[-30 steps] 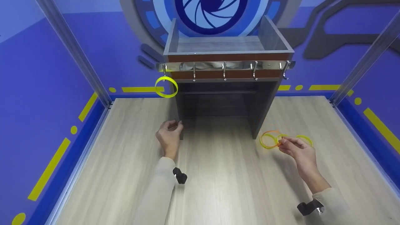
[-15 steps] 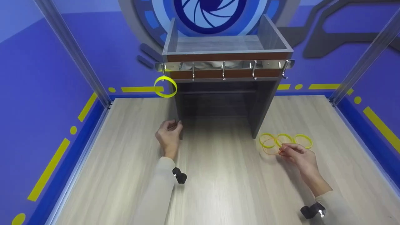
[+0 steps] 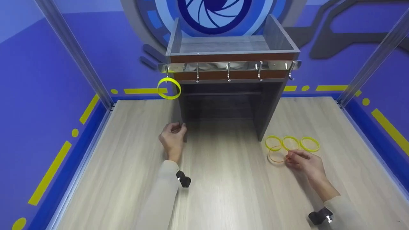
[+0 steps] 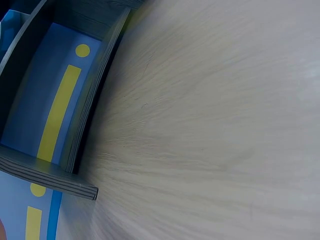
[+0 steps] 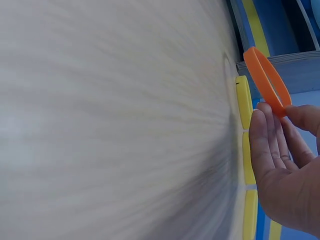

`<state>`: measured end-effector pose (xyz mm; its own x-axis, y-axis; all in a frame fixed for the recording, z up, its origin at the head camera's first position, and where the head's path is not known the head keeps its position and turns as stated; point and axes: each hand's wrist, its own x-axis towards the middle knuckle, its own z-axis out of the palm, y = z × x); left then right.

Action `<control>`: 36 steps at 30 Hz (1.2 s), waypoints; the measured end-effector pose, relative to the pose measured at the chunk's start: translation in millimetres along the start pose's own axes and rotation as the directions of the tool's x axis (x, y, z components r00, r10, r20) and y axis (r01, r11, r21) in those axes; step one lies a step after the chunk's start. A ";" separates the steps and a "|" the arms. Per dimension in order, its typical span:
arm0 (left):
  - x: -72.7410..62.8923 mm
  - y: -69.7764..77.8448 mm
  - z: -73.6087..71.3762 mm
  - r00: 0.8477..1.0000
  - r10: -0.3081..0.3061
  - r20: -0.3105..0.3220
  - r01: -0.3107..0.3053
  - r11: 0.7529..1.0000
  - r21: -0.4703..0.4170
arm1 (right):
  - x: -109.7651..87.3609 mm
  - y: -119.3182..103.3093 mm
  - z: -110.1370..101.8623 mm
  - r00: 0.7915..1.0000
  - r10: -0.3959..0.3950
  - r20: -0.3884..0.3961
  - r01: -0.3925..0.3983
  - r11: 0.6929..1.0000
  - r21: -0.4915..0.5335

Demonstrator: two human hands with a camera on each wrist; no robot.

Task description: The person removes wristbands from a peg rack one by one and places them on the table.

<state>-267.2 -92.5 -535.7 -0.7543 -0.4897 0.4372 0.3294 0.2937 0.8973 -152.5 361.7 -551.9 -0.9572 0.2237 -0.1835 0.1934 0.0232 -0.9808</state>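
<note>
My right hand [image 3: 306, 164] pinches an orange ring [image 5: 266, 80], a thin flat band, between thumb and fingers. It is held over the table, and in the head view it overlaps the front of the leftmost yellow ring [image 3: 273, 143]. Beside that ring lie a middle yellow ring [image 3: 290, 137] and a right yellow ring [image 3: 309, 150], in a row. My left hand [image 3: 171, 140] grips the lower front edge of the stand's left side panel [image 3: 183, 108]; only a sliver of that hand shows in the left wrist view.
The grey wooden stand [image 3: 270, 102] carries a metal hook rail [image 3: 244, 66] with several hooks across its front. Another yellow ring [image 3: 169, 97] hangs from the leftmost hook. Blue walls [image 3: 44, 95] enclose the light wood table [image 3: 220, 179] at the back and sides.
The right hand has drawn the orange ring towards me, off most of the leftmost yellow ring, uncovering the row of yellow rings. The left hand has stayed at the panel.
</note>
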 end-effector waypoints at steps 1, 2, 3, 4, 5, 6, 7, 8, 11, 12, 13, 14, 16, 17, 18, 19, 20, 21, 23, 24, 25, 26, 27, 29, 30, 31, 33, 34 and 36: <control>-0.2 0.3 -0.1 1.000 -0.002 0.001 0.002 1.000 0.002 | 0.1 0.6 0.0 1.000 -0.003 0.000 0.003 1.000 -0.003; -0.2 0.5 -0.2 1.000 -0.003 0.002 0.003 1.000 0.002 | 0.1 1.3 -0.2 1.000 -0.005 0.001 0.005 1.000 -0.013; -0.4 0.7 -0.4 1.000 -0.005 0.003 0.005 1.000 0.000 | 0.3 1.8 -0.3 1.000 -0.004 -0.002 0.004 1.000 -0.012; -0.5 0.8 -0.7 1.000 -0.005 0.005 0.005 1.000 -0.002 | 0.4 2.5 -0.6 1.000 -0.004 -0.002 0.004 1.000 -0.018; -0.7 0.8 -0.9 1.000 -0.005 0.008 0.005 1.000 -0.005 | 0.4 3.0 -0.7 1.000 -0.004 -0.003 0.004 1.000 -0.021; -0.6 0.8 -1.1 1.000 -0.006 0.010 0.006 1.000 -0.009 | 0.4 3.7 -1.1 1.000 -0.007 0.000 0.007 0.999 -0.033; -0.5 0.8 -1.2 1.000 -0.007 0.013 0.007 1.000 -0.010 | 0.4 4.3 -1.2 1.000 -0.008 0.000 0.008 0.999 -0.040; -0.5 0.6 -1.3 1.000 -0.008 0.016 0.008 1.000 -0.011 | 0.5 4.9 -1.6 1.000 -0.009 0.000 0.009 0.998 -0.055; 0.0 0.2 -1.6 1.000 -0.012 0.019 0.012 1.000 -0.006 | 0.6 6.4 -2.4 1.000 -0.013 0.004 0.014 0.995 -0.100; 0.3 0.3 -1.6 1.000 -0.014 0.019 0.014 1.000 -0.004 | 0.7 7.0 -2.8 1.000 -0.012 0.004 0.012 0.993 -0.115; 0.4 0.4 -1.6 1.000 -0.017 0.019 0.017 1.000 0.001 | 0.9 7.3 -2.9 1.000 -0.010 0.003 0.010 0.992 -0.127; 0.4 0.5 -1.6 1.000 -0.018 0.019 0.018 1.000 0.003 | 1.1 7.8 -3.1 1.000 -0.006 0.001 0.006 0.991 -0.136; 0.3 0.9 -1.4 1.000 -0.021 0.018 0.021 1.000 0.007 | 1.6 8.6 -3.2 1.000 0.004 -0.001 -0.004 0.989 -0.148; 0.4 1.1 -1.3 1.000 -0.022 0.017 0.022 1.000 0.010 | 1.7 8.8 -3.2 1.000 0.008 -0.003 -0.009 0.988 -0.153; 0.5 1.2 -1.2 1.000 -0.022 0.017 0.022 1.000 0.010 | 1.9 9.2 -3.3 1.000 0.011 -0.003 -0.012 0.987 -0.160; 0.6 1.3 -0.9 1.000 -0.022 0.016 0.021 1.000 0.010 | 2.0 9.3 -3.3 1.000 0.013 -0.003 -0.014 0.986 -0.165; 0.8 1.2 -0.6 1.000 -0.021 0.016 0.021 1.000 0.008 | 2.0 9.4 -3.3 1.000 0.014 -0.002 -0.014 0.985 -0.170; 1.1 1.1 -0.4 1.000 -0.019 0.015 0.019 1.000 0.008 | 1.9 9.4 -3.2 1.000 0.014 -0.001 -0.014 0.985 -0.174; 1.6 0.8 0.0 1.000 -0.015 0.013 0.014 1.000 0.005 | 1.8 9.2 -3.0 1.000 0.011 -0.002 -0.011 0.984 -0.175; 1.7 0.7 0.1 1.000 -0.011 0.013 0.011 1.000 0.003 | 1.9 9.0 -2.9 1.000 0.009 -0.004 -0.010 0.985 -0.170; 1.7 0.5 0.2 1.000 -0.008 0.012 0.008 1.000 0.001 | 1.8 8.9 -2.7 1.000 0.008 -0.005 -0.009 0.986 -0.165; 1.5 0.3 0.3 1.000 -0.005 0.010 0.005 1.000 0.000 | 1.7 8.7 -2.5 1.000 0.007 -0.007 -0.008 0.987 -0.162; 1.4 0.1 0.3 1.000 -0.001 0.009 0.001 1.000 -0.001 | 1.7 8.6 -2.4 1.000 0.006 -0.008 -0.007 0.987 -0.160; 1.1 -0.1 0.2 1.000 0.007 0.008 -0.007 1.000 -0.005 | 1.8 8.6 -2.4 1.000 0.004 -0.010 -0.006 0.987 -0.163; 0.9 -0.4 0.3 1.000 0.010 0.007 -0.010 1.000 -0.005 | 1.8 8.6 -2.6 1.000 0.002 -0.010 -0.004 0.986 -0.169; 0.9 -0.4 0.2 1.000 0.012 0.008 -0.012 1.000 -0.007 | 1.8 8.7 -2.9 1.000 0.001 -0.009 -0.002 0.985 -0.175; 0.7 -0.1 -0.1 1.000 0.014 0.012 -0.014 1.000 -0.006 | 1.8 9.3 -3.8 1.000 -0.002 -0.007 0.001 0.983 -0.185; 0.5 -0.1 -0.3 1.000 0.013 0.015 -0.013 1.000 -0.004 | 1.8 9.8 -4.3 1.000 -0.004 -0.006 0.003 0.983 -0.186; 0.1 -0.1 -0.7 1.000 0.012 0.022 -0.012 1.000 0.004 | 1.7 10.7 -5.2 1.000 -0.007 -0.002 0.007 0.983 -0.181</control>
<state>-266.9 -93.2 -535.7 -0.7628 -0.4682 0.4461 0.3358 0.3028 0.8919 -151.0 367.5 -562.4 -0.9581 0.2259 -0.1762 0.2228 0.2012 -0.9539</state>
